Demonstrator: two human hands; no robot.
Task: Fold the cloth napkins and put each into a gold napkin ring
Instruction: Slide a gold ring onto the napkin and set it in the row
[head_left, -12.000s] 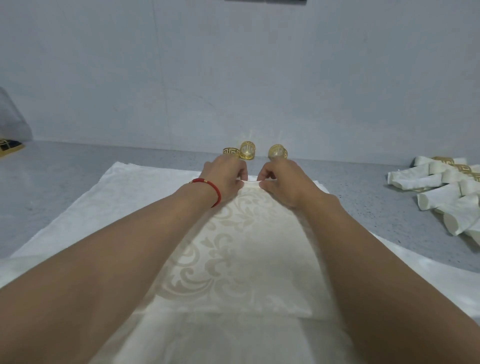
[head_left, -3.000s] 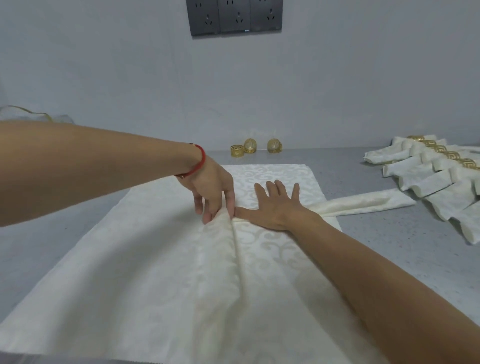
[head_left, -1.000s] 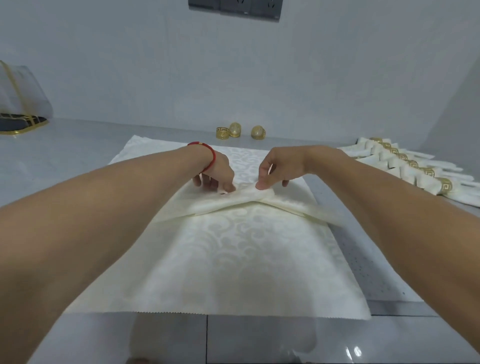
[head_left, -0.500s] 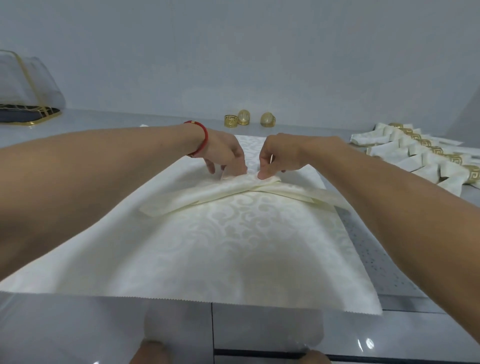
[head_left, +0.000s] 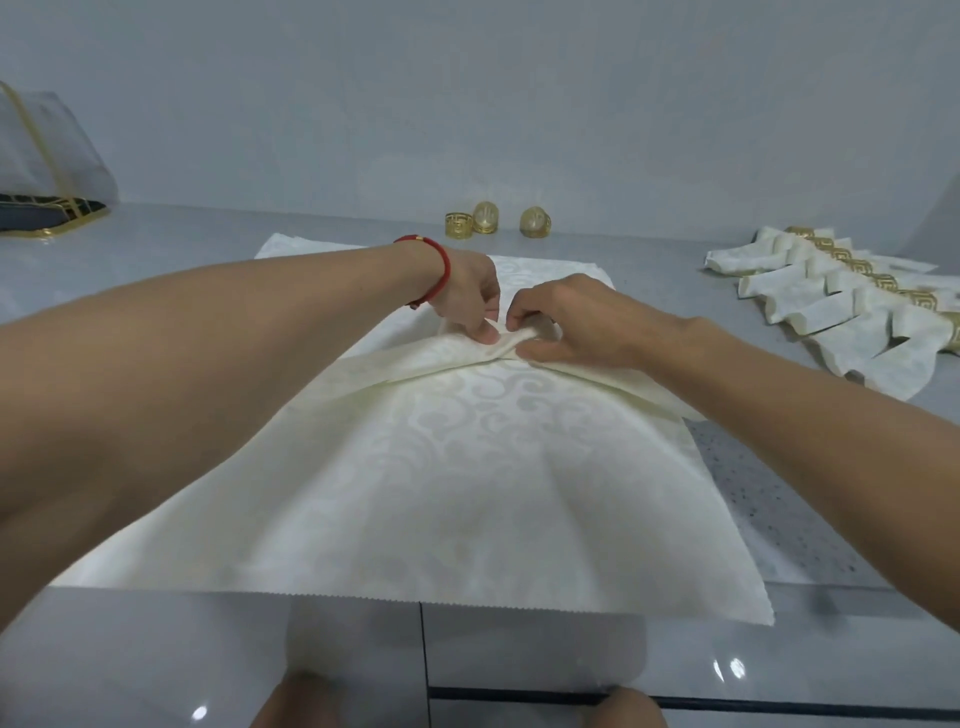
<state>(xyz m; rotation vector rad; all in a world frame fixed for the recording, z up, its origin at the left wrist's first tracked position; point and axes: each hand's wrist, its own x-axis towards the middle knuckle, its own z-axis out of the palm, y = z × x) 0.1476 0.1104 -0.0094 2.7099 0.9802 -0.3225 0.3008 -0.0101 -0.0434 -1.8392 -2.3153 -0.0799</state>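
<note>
A cream patterned cloth napkin (head_left: 447, 478) lies spread on the grey counter, its near edge hanging over the front. Its far part is gathered into pleats that form a ridge (head_left: 395, 369) running across it. My left hand (head_left: 470, 299), with a red bracelet at the wrist, pinches the ridge at its middle. My right hand (head_left: 566, 325) pinches the same fold right beside it, fingers curled over the cloth. Three gold napkin rings (head_left: 485, 218) stand by the back wall, beyond both hands.
Several folded napkins in gold rings (head_left: 852, 306) lie in a row at the right of the counter (head_left: 810, 499). A clear bag with gold trim (head_left: 47, 166) stands at the far left. The wall runs close behind. Tiled floor shows below the counter's front edge.
Both hands have drawn closer together on the pleated ridge and slid slightly toward me, adding to the gather. The view has tilted down a little.
</note>
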